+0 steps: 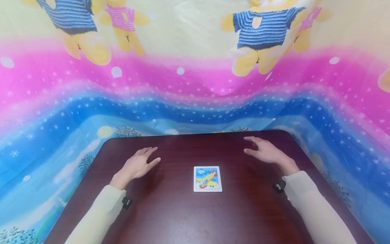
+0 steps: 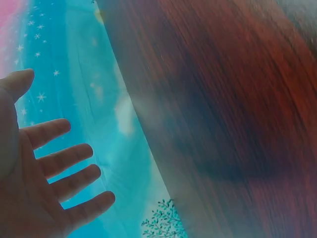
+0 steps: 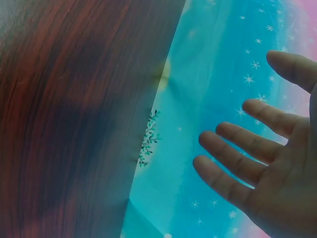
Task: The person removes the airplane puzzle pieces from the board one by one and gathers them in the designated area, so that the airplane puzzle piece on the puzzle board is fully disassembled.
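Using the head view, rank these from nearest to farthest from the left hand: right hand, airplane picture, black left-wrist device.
1. Black left-wrist device: on the left side.
2. Airplane picture: centrally placed on the table.
3. Right hand: across on the right.

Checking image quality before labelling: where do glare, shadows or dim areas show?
Head view: soft sheen on the dark reddish wooden table, the square white-bordered airplane picture clear; left wrist: broad shadow across the table, bare left hand dim; right wrist: dark patches there too, bare right hand dim.

left grip (image 2: 34,191) cropped (wrist view), printed figures (image 1: 262,32) cut above
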`<state>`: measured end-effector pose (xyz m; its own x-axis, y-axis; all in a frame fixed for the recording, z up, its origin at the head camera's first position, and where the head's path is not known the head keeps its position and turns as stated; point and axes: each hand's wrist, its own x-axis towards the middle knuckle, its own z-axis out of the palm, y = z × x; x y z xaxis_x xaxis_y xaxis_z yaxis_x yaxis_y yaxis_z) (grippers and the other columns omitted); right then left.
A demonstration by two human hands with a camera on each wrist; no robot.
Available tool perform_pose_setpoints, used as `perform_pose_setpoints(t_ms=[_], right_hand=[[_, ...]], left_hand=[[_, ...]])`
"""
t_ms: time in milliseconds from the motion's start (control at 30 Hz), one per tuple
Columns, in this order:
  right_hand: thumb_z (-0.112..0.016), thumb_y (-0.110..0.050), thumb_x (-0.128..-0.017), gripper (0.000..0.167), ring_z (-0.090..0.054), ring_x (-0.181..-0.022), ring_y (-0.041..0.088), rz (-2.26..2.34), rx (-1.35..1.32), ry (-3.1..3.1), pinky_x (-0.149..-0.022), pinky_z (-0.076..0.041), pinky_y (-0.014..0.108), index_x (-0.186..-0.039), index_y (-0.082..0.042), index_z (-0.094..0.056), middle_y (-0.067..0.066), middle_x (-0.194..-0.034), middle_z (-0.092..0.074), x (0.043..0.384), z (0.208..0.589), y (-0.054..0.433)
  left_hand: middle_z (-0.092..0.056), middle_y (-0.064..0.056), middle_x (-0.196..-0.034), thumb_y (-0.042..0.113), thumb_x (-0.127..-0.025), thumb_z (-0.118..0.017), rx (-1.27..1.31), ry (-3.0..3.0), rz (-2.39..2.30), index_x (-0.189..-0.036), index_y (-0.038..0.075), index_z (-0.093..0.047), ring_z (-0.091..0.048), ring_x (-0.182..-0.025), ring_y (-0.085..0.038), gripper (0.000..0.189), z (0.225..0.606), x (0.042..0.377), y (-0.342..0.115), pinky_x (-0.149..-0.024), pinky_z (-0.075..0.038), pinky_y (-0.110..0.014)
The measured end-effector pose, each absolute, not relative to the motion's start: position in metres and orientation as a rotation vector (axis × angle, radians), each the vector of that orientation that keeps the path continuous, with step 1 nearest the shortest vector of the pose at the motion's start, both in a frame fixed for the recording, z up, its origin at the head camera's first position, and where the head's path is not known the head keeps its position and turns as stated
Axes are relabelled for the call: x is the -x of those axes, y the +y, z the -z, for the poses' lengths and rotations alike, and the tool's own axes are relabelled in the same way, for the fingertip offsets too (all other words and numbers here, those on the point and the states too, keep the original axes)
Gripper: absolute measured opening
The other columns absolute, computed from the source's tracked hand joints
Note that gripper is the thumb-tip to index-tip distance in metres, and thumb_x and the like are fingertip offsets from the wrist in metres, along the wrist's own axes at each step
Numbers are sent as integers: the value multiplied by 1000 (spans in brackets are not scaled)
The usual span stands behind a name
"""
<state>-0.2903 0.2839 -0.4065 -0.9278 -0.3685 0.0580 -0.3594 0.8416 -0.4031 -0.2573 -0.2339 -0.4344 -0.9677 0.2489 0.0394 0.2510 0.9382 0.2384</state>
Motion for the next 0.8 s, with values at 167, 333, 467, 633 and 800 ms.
perform_pose_setpoints(t_ms=[167, 333, 467, 633, 800], right_hand=[[-60, -46, -98, 61, -62, -121, 37, 748, 604, 2954, -99, -50, 57, -148, -14, -46, 17, -141, -58, 292, 410, 281], [-60, -44, -98, 58, -62, -121, 36, 818, 626, 2895, -98, -52, 54, -146, -15, -48, 15, -141, -58, 293, 413, 277], [-60, -43, -98, 56, -61, -122, 36, 877, 631, 2850, -98, -53, 54, -146, -15, -49, 14, -141, -58, 292, 415, 271], [-60, -41, -99, 51, -62, -122, 33, 925, 639, 2823, -99, -53, 54, -143, -17, -51, 12, -138, -61, 292, 421, 265], [-61, -35, -99, 47, -64, -120, 32, 977, 659, 2786, -100, -52, 53, -141, -14, -54, 13, -136, -63, 292, 424, 256]], left_hand=[[-41, -20, -156, 61, -99, -44, 436, -3080, 411, -155, 17, -39, -38, -143, -43, 71, 435, 254, -229, -108, -40, -64], [-42, -18, -156, 63, -99, -43, 446, -3089, 431, -154, 20, -40, -40, -143, -42, 70, 436, 250, -224, -106, -42, -65], [-43, -17, -155, 61, -99, -45, 457, -3092, 459, -153, 21, -41, -41, -143, -42, 68, 437, 248, -220, -105, -43, -66], [-45, -17, -154, 59, -99, -47, 507, -3080, 469, -152, 19, -44, -42, -142, -42, 67, 439, 244, -215, -106, -42, -65], [-46, -15, -154, 57, -99, -49, 540, -3081, 475, -151, 19, -45, -43, -142, -41, 64, 444, 241, -208, -107, -42, -65]])
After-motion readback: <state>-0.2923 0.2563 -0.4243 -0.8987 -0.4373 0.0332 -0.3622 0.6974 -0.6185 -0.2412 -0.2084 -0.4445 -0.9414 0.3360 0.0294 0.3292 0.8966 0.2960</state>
